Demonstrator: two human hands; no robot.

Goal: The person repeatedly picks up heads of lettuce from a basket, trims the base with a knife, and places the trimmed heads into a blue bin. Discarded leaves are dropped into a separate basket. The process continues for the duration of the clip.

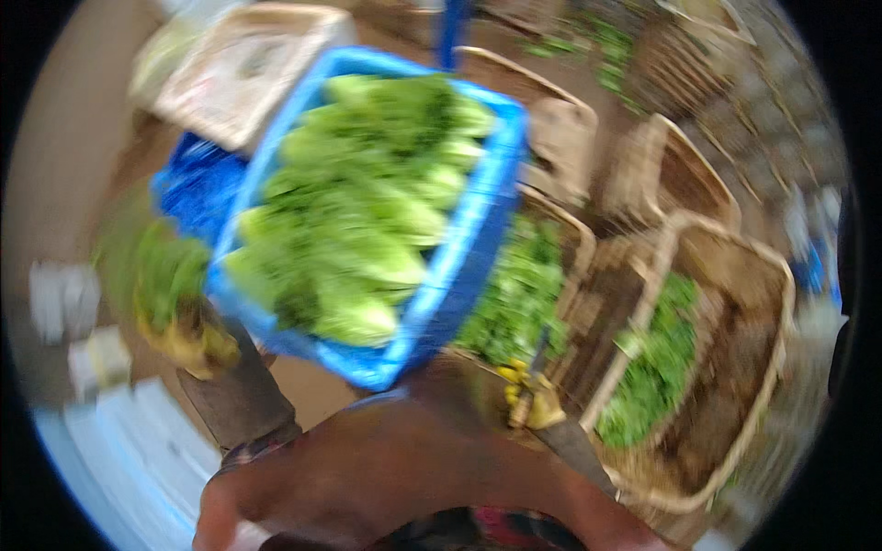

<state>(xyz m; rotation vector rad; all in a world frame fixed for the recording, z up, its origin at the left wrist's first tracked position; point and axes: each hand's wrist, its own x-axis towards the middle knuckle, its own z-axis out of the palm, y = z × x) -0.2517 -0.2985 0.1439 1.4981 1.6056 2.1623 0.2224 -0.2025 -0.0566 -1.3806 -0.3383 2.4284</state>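
My left hand, in a yellowish glove, grips a blurred head of leafy greens to the left of a blue plastic crate. Romaine-like lettuce heads lie in rows in that crate, most with pale stem ends towards its right side. In my right hand, also gloved in yellow, is a knife with its blade pointing up in the picture. That hand is at the crate's lower right, close to a basket of loose green leaves.
A large rectangular basket with leaves inside stands at the right, and another basket lies beyond it. Top left is a whitish box, above a blue plastic bag. Light-blue boxes or panels fill the lower left.
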